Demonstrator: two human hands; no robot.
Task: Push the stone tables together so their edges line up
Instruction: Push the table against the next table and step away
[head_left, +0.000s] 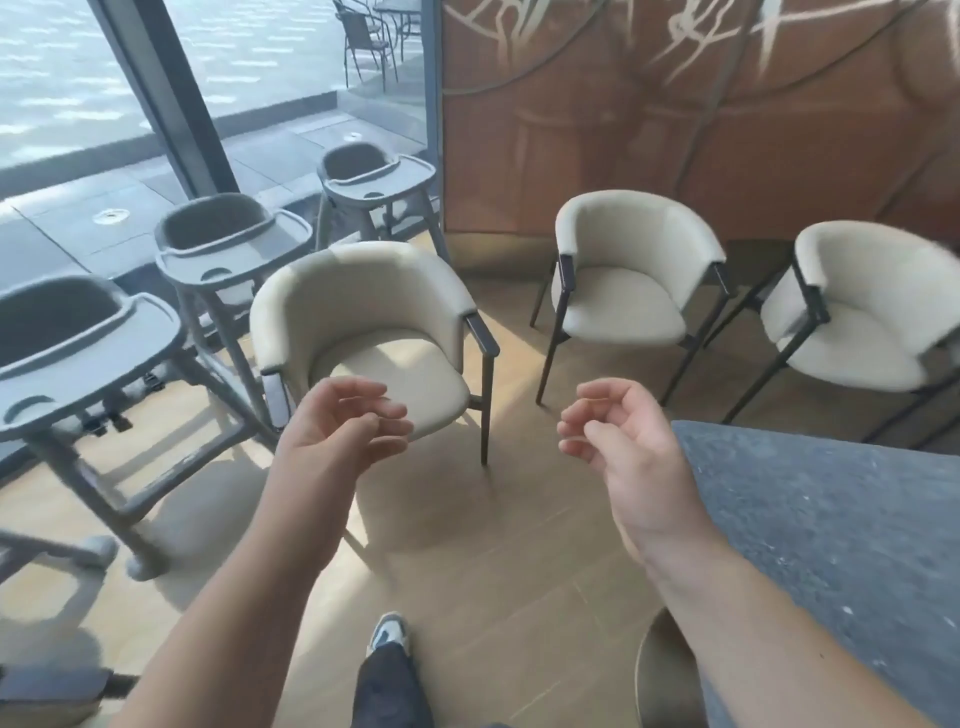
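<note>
One grey speckled stone table (841, 530) fills the lower right, its corner near my right wrist. Only this table is in view. My left hand (343, 421) hovers in the air over the floor in front of a cream chair, fingers loosely curled, holding nothing. My right hand (613, 421) hangs beside the table's left corner, also loosely curled and holding nothing. Neither hand touches the table.
A cream armchair (374, 332) stands just ahead of my hands, two more cream chairs (628, 280) (872, 322) to the right. Three grey high chairs (72, 353) line the window at left. A round table base (670, 675) and my shoe (387, 631) show below. A brown wall panel (727, 104) is behind.
</note>
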